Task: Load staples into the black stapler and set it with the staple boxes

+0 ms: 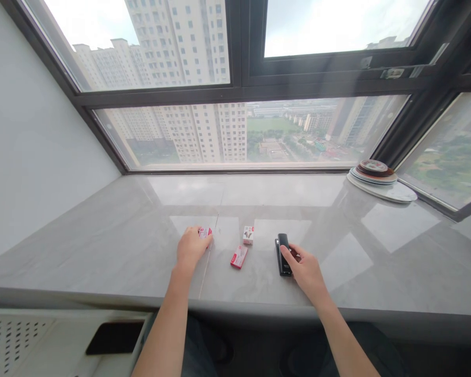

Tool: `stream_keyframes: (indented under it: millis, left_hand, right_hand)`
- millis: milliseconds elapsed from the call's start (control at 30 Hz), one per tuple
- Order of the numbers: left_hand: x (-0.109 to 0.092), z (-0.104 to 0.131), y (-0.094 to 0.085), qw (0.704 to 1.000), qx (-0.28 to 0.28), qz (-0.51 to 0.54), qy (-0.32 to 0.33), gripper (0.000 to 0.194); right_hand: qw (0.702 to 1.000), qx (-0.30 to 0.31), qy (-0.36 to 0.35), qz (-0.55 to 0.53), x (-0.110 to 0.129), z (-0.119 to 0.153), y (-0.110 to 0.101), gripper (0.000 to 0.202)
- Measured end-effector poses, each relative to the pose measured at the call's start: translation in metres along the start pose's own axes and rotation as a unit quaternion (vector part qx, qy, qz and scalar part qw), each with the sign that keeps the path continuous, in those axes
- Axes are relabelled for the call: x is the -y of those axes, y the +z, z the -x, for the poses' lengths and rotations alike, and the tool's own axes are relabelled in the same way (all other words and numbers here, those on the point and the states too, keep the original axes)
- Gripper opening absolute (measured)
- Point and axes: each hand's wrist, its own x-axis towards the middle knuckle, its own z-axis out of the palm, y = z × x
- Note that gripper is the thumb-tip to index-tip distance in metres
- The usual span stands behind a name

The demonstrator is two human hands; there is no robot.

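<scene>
My left hand (192, 245) has its fingers closed on a small red and white box (204, 233) on the grey stone sill. With thumb and fingers my right hand (304, 267) grips a black stapler (283, 255) that lies lengthwise away from me. Between the hands lies a second flat red and white box (239, 257), turned at a slant. Just behind it stands a small white box with a dark picture (248, 235). The undersides of both hands are hidden.
A stack of plates (377, 178) sits at the far right corner of the sill (121, 230). Dark-framed windows (235, 94) rise behind. At lower left, a white perforated surface (63, 340) carries a black phone-like slab (115, 337). A white wall (35, 136) bounds the left.
</scene>
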Motion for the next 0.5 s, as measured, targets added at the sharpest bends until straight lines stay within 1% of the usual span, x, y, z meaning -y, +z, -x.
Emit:
stream_keyframes:
  millis: [67, 167, 233, 300, 333, 367, 400, 433, 500]
  left_hand:
    - [0.003, -0.004, 0.001, 1.000, 0.000, 0.003, -0.002, 0.046]
    - [0.019, 0.004, -0.003, 1.000, -0.010, 0.003, -0.016, 0.050]
    - [0.037, 0.016, -0.008, 0.999, -0.009, -0.002, -0.033, 0.053]
    - [0.055, 0.031, -0.014, 0.999, 0.007, -0.011, -0.042, 0.052]
    - [0.061, 0.040, -0.015, 0.999, 0.011, -0.024, -0.039, 0.051]
    - [0.063, 0.049, -0.016, 0.999, 0.004, -0.042, -0.034, 0.050]
    - [0.060, 0.059, -0.015, 0.997, -0.017, -0.064, -0.029, 0.050]
    - [0.052, 0.069, -0.013, 0.995, -0.047, -0.084, -0.022, 0.049]
    - [0.025, 0.089, -0.003, 0.989, -0.109, -0.100, 0.004, 0.047]
  right_hand:
    - [1.000, -0.001, 0.004, -0.002, 0.001, 0.000, 0.000, 0.061]
    - [1.000, -0.002, 0.009, 0.004, 0.001, 0.001, 0.000, 0.062]
    - [1.000, -0.005, 0.010, 0.015, 0.002, 0.001, 0.001, 0.062]
    - [0.999, -0.011, 0.004, 0.030, 0.003, 0.001, 0.002, 0.061]
    - [0.999, -0.013, -0.003, 0.040, 0.004, 0.001, 0.003, 0.060]
    - [0.998, -0.014, -0.011, 0.052, 0.005, 0.001, 0.004, 0.060]
    - [0.998, -0.012, -0.020, 0.065, 0.005, 0.001, 0.004, 0.061]
    - [0.997, -0.009, -0.028, 0.076, 0.006, 0.001, 0.005, 0.062]
    - [0.995, 0.004, -0.038, 0.092, 0.008, 0.001, 0.005, 0.062]
